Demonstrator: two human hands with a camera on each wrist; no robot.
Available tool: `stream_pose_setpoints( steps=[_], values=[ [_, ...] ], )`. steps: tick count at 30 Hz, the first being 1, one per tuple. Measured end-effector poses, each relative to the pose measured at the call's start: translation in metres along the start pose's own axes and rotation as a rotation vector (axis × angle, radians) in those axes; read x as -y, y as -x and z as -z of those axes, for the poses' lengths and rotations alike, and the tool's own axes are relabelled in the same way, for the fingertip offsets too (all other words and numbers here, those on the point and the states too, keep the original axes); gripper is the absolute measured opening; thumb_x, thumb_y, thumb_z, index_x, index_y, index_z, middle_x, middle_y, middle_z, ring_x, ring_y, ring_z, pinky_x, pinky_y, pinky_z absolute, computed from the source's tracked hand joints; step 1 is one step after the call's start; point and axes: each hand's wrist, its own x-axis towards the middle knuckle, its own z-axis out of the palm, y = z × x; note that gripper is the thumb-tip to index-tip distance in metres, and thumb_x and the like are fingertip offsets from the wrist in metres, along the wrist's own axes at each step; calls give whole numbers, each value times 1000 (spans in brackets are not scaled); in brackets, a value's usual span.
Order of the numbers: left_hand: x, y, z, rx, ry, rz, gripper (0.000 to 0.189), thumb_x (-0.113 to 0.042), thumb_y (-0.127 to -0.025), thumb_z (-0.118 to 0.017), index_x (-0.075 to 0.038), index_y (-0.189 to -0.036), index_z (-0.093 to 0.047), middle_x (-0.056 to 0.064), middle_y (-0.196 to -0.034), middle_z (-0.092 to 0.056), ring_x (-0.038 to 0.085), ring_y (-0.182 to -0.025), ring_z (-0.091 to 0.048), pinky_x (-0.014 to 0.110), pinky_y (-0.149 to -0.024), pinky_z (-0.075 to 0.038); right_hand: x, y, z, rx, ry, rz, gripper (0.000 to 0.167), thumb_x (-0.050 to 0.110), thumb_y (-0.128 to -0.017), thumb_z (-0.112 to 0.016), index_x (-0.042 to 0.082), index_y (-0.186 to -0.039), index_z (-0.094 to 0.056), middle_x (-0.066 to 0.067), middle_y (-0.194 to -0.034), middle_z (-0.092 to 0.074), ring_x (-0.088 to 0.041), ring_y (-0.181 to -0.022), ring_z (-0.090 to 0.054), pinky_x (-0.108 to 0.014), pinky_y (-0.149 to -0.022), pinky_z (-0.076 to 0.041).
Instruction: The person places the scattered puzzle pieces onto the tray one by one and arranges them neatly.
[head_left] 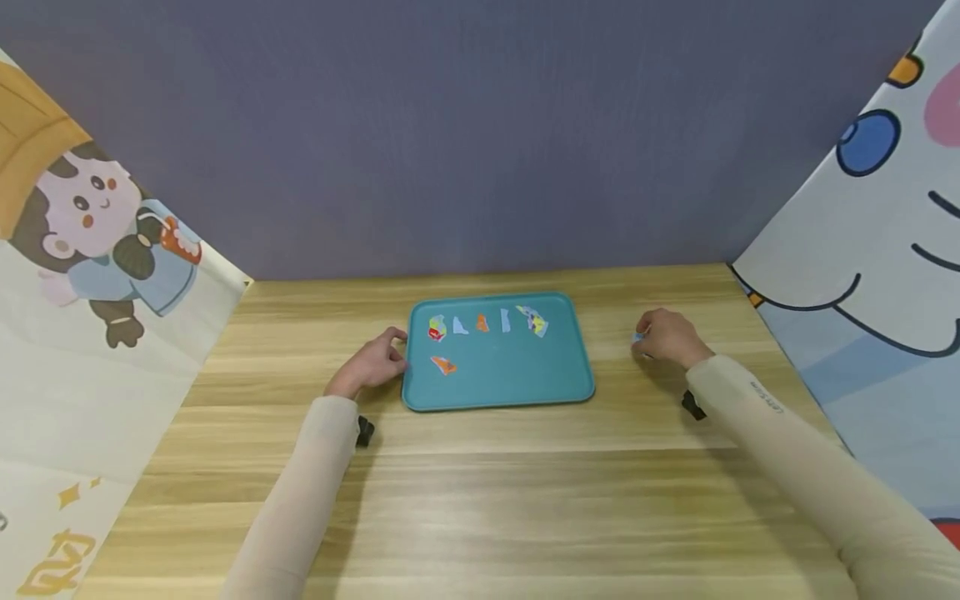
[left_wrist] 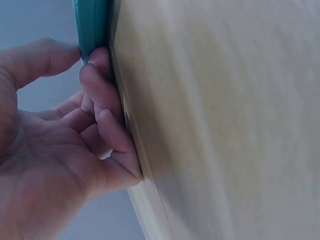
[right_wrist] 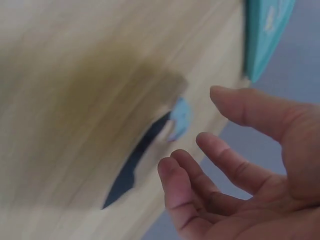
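Note:
My left hand point(head_left: 372, 362) is at the left edge of a teal tray point(head_left: 517, 379), thumb against its rim and curled fingers at its underside, pinching it. On the tray lie several small torn-looking scraps, among them an orange one point(head_left: 444, 365), a red-and-green one point(head_left: 437, 327) and a yellow-patterned one point(head_left: 533, 321). Right of the tray, my right hand point(head_left: 669, 337) hovers low over the table. The right wrist view shows its thumb and fingers apart, with nothing between them. Just beyond the fingertips are a light blue scrap point(right_wrist: 180, 119) and a dark pointed strip point(right_wrist: 135, 162) adjoining it.
The wood-grain table point(head_left: 480, 508) ends at a dark grey-blue panel point(head_left: 465, 150) behind the tray. Cartoon-printed white sheets stand along the left side point(head_left: 52, 375) and the right side point(head_left: 817, 233). Black wrist devices sit under both sleeves.

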Motion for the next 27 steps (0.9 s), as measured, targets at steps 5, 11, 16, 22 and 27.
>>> stream_pose_setpoints(
  steps=[5, 11, 16, 22, 27],
  values=[
    [1, 0, 0, 4, 4, -2, 51, -15, -90, -60, -4, -135, -37, 15, -98, -61, 26, -85, -58, 42, -78, -46, -7, -3, -3, 20, 5, -30, 40, 12, -82, -67, -12, -111, -56, -29, -112, -56, -45, -99, -54, -53, -82, -45],
    [1, 0, -1, 3, 2, -3, 51, -15, -90, -60, -4, -135, -37, 15, -98, -61, 26, -86, -58, 42, -78, -46, -13, -7, -7, -2, 27, -37, 33, 9, -80, -66, -9, -106, -57, -25, -103, -59, -41, -92, -56, -50, -78, -45],
    [0, 0, 0, 5, -1, -5, 51, -15, -90, -60, -4, -134, -37, 16, -99, -61, 27, -87, -58, 43, -78, -46, -11, -5, -10, -5, 17, -49, 29, 7, -80, -64, -7, -105, -58, -24, -102, -59, -41, -92, -56, -50, -76, -46],
    [0, -1, 0, 0, -1, -3, 51, -14, -90, -60, -4, -134, -37, 15, -99, -61, 26, -87, -58, 43, -79, -45, -9, -4, -15, -36, -10, -56, 25, 3, -78, -64, -6, -101, -59, -24, -99, -60, -42, -92, -56, -49, -76, -47],
    [0, -1, 1, -1, 2, -12, 51, -13, -90, -60, -3, -134, -37, 15, -98, -61, 26, -86, -58, 42, -78, -46, -8, -6, -19, -100, -25, -60, 18, 6, -78, -66, -2, -93, -61, -18, -92, -61, -35, -84, -57, -45, -70, -47]
  ],
)
